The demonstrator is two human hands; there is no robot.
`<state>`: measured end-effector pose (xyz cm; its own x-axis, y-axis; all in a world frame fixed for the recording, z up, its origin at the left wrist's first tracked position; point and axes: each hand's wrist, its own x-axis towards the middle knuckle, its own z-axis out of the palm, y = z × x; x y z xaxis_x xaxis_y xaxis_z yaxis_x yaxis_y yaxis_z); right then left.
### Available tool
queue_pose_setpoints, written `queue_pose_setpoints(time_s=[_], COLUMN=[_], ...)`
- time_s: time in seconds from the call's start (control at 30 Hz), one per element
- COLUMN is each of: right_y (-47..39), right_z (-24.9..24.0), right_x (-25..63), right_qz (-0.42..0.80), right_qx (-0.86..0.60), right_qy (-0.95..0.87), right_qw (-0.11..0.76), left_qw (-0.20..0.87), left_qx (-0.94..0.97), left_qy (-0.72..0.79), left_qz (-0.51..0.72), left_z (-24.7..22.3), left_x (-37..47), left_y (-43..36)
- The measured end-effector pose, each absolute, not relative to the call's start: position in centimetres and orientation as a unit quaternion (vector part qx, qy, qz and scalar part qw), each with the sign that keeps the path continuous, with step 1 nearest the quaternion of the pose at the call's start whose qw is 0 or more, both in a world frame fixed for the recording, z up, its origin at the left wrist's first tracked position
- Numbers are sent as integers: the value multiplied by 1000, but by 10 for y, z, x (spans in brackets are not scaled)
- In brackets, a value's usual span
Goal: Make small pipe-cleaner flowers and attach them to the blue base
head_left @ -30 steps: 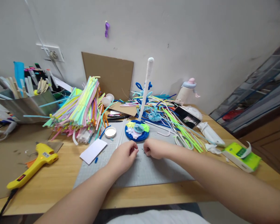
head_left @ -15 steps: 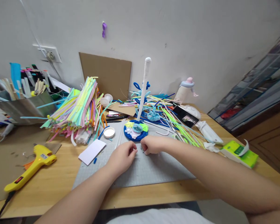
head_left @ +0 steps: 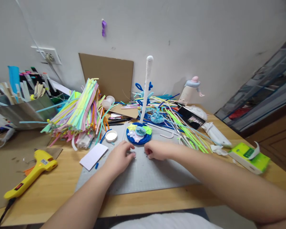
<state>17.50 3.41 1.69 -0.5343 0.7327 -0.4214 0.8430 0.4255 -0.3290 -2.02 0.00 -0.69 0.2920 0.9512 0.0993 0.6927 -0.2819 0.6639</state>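
Blue disc, white rod near-upright behind: we list it just beyond the right hand, slightly nearer, curled closed, contents unclear, and left hand, fingers parted.

I see my left hand has drawn away from the right hand, so the gap between the 2 is wider than it was 0.5 s ago. Its thumb and forefinger, nearly together in both earlier views, have now parted. On the right, the pale looped handles show more clearly beside my forearm than 0.5 s ago. My view has turned slightly since 1.0 s ago, and a red patch now shows on the shelves.
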Motion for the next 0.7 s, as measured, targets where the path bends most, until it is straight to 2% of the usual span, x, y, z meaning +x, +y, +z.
queue_pose_setpoints(time_s=[0.17, 0.27, 0.33, 0.4, 0.5, 0.6, 0.7], right_y=[18, 17, 18, 17, 12, 6, 1], right_z=[5, 1, 0, 0, -1, -3, -5], right_x=[186, 183, 179, 175, 175, 179, 184], right_qz=[-276, -487, -615, -650, -622, -531, -401], right_qx=[466, 472, 436, 394, 361, 350, 343], right_qy=[840, 713, 588, 533, 538, 597, 684], right_qw=[-27, -179, -294, -372, -439, -489, -503], left_qw=[240, 251, 321, 445, 596, 629, 652], left_qx=[791, 754, 696, 613, 522, 486, 452], left_qy=[514, 530, 528, 511, 463, 445, 433], left_qz=[229, 297, 365, 406, 397, 413, 429], left_z=[-8, -3, 3, 11, 22, 24, 17], left_x=[-16, -10, -3, 6, 21, 32, 35], left_y=[-3, -3, -4, -7, -9, -9, -7])
